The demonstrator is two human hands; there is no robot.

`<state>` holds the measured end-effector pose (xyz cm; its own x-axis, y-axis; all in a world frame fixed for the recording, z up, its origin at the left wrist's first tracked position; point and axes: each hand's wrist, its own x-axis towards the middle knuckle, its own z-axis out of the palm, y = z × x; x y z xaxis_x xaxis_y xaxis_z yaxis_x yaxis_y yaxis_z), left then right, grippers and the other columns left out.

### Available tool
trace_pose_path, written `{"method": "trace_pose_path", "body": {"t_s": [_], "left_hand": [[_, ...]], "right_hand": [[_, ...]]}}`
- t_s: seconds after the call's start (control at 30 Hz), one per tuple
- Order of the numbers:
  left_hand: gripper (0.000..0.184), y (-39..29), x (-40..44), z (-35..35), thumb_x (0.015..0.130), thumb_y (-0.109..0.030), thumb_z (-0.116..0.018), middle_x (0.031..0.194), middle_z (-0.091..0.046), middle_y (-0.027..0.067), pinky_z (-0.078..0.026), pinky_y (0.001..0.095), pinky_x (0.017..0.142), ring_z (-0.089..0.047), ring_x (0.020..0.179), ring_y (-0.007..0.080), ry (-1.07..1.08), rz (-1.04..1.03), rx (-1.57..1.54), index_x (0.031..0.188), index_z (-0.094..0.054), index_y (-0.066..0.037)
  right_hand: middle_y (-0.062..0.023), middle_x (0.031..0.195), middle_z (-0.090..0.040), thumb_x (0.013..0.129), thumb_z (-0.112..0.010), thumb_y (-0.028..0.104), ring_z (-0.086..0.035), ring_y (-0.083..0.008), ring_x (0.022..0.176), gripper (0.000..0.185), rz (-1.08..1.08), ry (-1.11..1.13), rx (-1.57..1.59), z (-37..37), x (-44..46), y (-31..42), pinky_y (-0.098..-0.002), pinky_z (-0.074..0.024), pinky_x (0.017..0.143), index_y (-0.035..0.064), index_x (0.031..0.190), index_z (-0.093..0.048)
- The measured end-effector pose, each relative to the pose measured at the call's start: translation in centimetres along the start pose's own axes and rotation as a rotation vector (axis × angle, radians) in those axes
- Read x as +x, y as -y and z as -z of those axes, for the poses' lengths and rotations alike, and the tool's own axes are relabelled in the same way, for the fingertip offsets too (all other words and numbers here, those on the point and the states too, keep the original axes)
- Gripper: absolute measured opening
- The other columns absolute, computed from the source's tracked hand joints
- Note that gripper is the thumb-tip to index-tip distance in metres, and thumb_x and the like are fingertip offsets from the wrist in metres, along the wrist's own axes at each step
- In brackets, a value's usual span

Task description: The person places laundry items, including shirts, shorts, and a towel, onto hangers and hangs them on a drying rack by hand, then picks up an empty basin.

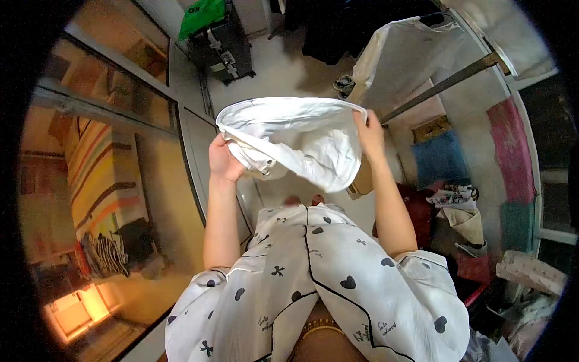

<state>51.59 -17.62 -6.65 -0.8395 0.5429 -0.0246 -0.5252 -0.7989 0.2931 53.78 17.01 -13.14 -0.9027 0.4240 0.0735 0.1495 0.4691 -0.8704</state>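
My left hand is on the left end of the white cloth, its fingers clamped on the edge and partly hidden behind the fabric. Over on the right, my right hand has its thumb and fingers closed on the opposite edge. So there it is, the white cloth, hanging between my two hands in front of the body, its wide rim spread open and the wrinkled inside showing, the near edge sagging toward the right.

Closer to the camera, I see the white shirt on the body, with black hearts, bows and dark piping, and a gold-coloured necklace at the neck. Just past the shirt's lower end, feet show on the pale floor, too blurred to tell much.

Further out ahead, a dark suitcase stands on the floor with a green bag on top, and a pair of shoes sits near a hanging pale sheet. Out right, a long bar slants across, with blue fabric, pink fabric and a heap of clothes beyond my right forearm. Out left, framed glass shows a striped cloth and, lower down, a bright orange glow.
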Motion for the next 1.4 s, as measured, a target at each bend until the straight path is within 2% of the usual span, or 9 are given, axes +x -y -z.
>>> {"method": "trace_pose_path", "body": {"t_s": [0.1, 0.3, 0.47, 0.53, 0.63, 0.97, 1.13, 1.23, 1.4], "left_hand": [[0.049, 0.0, -1.0, 0.4, 0.091, -0.021, -0.039, 0.131, -0.051, 0.0237, -0.036, 0.053, 0.106, -0.05, 0.121, 0.0394, 0.055, 0.008, -0.031, 0.131, -0.044, 0.007], [0.061, -1.8, -3.6, -2.3, 0.079, -0.014, -0.052, 0.132, -0.048, 0.0248, -0.034, 0.0493, 0.108, -0.046, 0.125, 0.0365, -0.031, -0.209, 0.199, 0.135, -0.04, 0.005], [0.064, -4.7, -5.3, -1.4, 0.08, -0.02, -0.071, 0.127, -0.053, 0.0113, -0.043, 0.0405, 0.099, -0.054, 0.114, 0.0258, -0.508, -0.368, 0.745, 0.136, -0.043, -0.004], [0.07, -4.6, -5.9, -0.3, 0.072, -0.016, -0.08, 0.117, -0.057, 0.0091, -0.046, 0.035, 0.091, -0.058, 0.105, 0.0223, -0.8, -0.325, 1.011, 0.132, -0.047, -0.005], [0.078, -3.9, -6.3, 4.1, 0.061, -0.034, -0.087, 0.113, -0.057, 0.0124, -0.045, 0.0321, 0.088, -0.057, 0.102, 0.0224, -0.944, -0.316, 1.586, 0.123, -0.05, -0.004], [0.072, -5.1, -6.2, 12.6, 0.054, -0.026, -0.08, 0.106, -0.053, 0.0195, -0.04, 0.0417, 0.092, -0.049, 0.103, 0.0354, -0.739, -0.276, 2.188, 0.115, -0.048, -0.004], [0.035, -4.8, -7.7, 16.2, 0.073, -0.003, -0.064, 0.104, -0.056, 0.0181, -0.046, 0.0385, 0.085, -0.055, 0.095, 0.0322, -0.89, -0.273, 1.934, 0.106, -0.053, 0.0], [0.031, -4.4, -8.7, 20.7, 0.075, -0.009, -0.065, 0.097, -0.06, 0.0179, -0.049, 0.0383, 0.08, -0.06, 0.088, 0.031, -1.072, -0.326, 1.842, 0.103, -0.056, 0.001], [0.033, -3.2, -8.7, 25.2, 0.086, -0.029, -0.06, 0.09, -0.064, 0.0142, -0.053, 0.0362, 0.069, -0.065, 0.088, 0.0271, -1.089, 0.143, 1.153, 0.103, -0.059, -0.001]], "right_hand": [[-0.0246, 0.113, -0.062, 0.091, -0.049, 0.055, -0.059, -0.0384, 0.104, 0.064, -0.24, 0.277, 0.26, -4.2, -0.5, -3.2, -0.04, -0.0442, 0.089, -0.0031, 0.117, -0.057], [-0.0261, 0.116, -0.06, 0.084, -0.05, 0.067, -0.058, -0.0334, 0.105, 0.084, -0.224, 0.52, 0.1, -8.7, -2.0, -3.3, -0.0389, -0.0422, 0.094, -0.0073, 0.122, -0.054], [-0.0151, 0.102, -0.059, 0.076, -0.074, 0.034, -0.056, -0.0228, 0.095, 0.054, -0.1, 0.654, 0.019, -6.7, -1.3, 0.9, -0.0327, -0.0445, 0.086, 0.0016, 0.112, -0.05], [-0.012, 0.1, -0.056, 0.078, -0.073, 0.028, -0.055, -0.0192, 0.091, 0.046, -0.1, 0.751, 0.138, -6.6, -0.9, 1.1, -0.0309, -0.0449, 0.081, 0.0025, 0.107, -0.049], [-0.0067, 0.093, -0.054, 0.082, -0.069, 0.019, -0.052, -0.0135, 0.086, 0.032, -0.022, 0.75, 0.218, -7.1, -0.9, 1.7, -0.0265, -0.0431, 0.076, 0.0049, 0.103, -0.05], [-0.0028, 0.095, -0.06, 0.091, -0.058, 0.021, -0.053, -0.0109, 0.088, 0.023, -0.184, 0.702, 0.567, -8.3, -4.3, 10.8, -0.0255, -0.0435, 0.075, 0.0035, 0.106, -0.053], [-0.0013, 0.094, -0.059, 0.093, -0.051, 0.017, -0.056, -0.0102, 0.086, 0.019, -0.323, 0.613, 0.946, -8.1, -5.6, 15.7, -0.0268, -0.0457, 0.075, 0.0063, 0.108, -0.054], [-0.0011, 0.093, -0.059, 0.094, -0.05, 0.016, -0.057, -0.01, 0.085, 0.018, -0.415, 0.532, 1.023, -7.9, -6.6, 18.2, -0.0265, -0.0461, 0.074, 0.0062, 0.108, -0.054], [-0.0016, 0.096, -0.06, 0.094, -0.051, 0.015, -0.058, -0.0112, 0.086, 0.021, -0.379, 0.584, 1.107, -7.9, -6.8, 18.6, -0.027, -0.0467, 0.075, 0.0052, 0.112, -0.053]]}}
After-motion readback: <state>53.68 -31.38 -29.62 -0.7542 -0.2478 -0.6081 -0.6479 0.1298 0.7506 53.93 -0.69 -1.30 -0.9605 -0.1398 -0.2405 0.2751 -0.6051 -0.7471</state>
